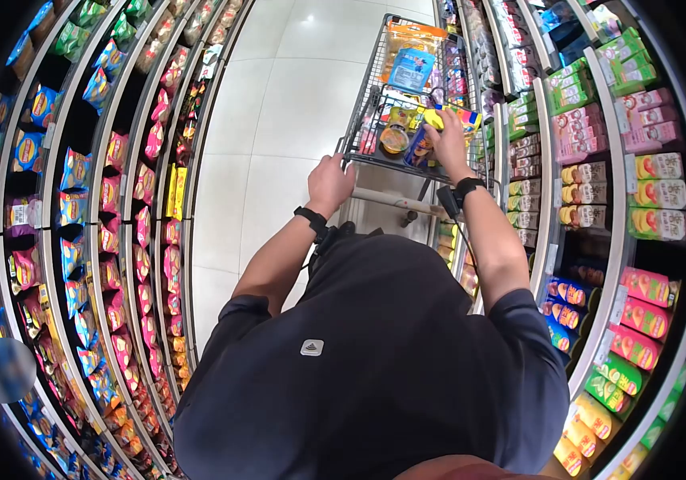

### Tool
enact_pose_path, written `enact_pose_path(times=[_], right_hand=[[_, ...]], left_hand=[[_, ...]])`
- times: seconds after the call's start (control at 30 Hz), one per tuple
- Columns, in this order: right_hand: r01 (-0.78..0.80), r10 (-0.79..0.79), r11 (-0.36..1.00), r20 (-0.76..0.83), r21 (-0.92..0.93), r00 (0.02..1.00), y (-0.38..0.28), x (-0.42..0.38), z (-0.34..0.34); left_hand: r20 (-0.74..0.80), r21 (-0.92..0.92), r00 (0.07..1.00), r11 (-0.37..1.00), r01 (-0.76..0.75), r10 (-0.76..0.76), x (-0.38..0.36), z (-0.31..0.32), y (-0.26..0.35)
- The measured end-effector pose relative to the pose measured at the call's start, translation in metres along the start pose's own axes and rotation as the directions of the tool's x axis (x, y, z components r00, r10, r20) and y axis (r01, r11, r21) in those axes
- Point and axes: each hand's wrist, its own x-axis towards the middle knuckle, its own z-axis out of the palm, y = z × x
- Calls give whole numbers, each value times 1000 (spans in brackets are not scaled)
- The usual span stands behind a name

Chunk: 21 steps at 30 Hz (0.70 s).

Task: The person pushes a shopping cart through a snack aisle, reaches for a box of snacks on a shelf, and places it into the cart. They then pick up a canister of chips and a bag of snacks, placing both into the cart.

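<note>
A wire shopping cart (pixel 365 88) stands in front of me with groceries in it. My left hand (pixel 332 184) is closed on the near left corner of the cart. Over the basket's near right part, my right hand (pixel 449 141) holds a small yellow item (pixel 433 119); its kind cannot be made out. Just below that hand is a blue cylindrical can (pixel 419 150). Left of the can sits a round tub (pixel 393 139) with an orange-coloured top. Farther forward lie a blue pouch (pixel 412 69) and an orange bag (pixel 415 36).
Shelves of bagged chips (pixel 76 170) run along the left side of the aisle. On the right, shelves hold green boxes (pixel 629 50), pink packs (pixel 645 318) and blue packs (pixel 569 291). Pale floor tiles (pixel 267 104) lie between the shelves.
</note>
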Motion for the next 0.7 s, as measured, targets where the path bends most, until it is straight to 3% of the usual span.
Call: enact_pose_path(times=[0.1,0.17,0.3,0.4,0.5,0.7], right_hand=[[-5,5,1000,16,30,1000,8,-16,-19],[-87,89,996,100,-25,991,23,-42,-32],[-216,226,948,15,-234,974,53,-102,-67],[-379,421,841,27,-387,907,58,-131,-94],[-443,474,823,0,-354,880,60,-134,-96],[-559,507,726,-238,-401,828,55,-134,-90]], left_hand=[[-12,-25,1000,1000,-10,10,-1,4,-3],[-20,-27,1000,1000,-11,10,0,5,-6],[-25,-53,999,998,-46,45,-1,1,-3],[3,-44,998,998,-55,55,-1,0,-3],[21,-28,998,998,-62,62,-1,0,-2],[64,26,996,998,-62,60,4,-2,0]])
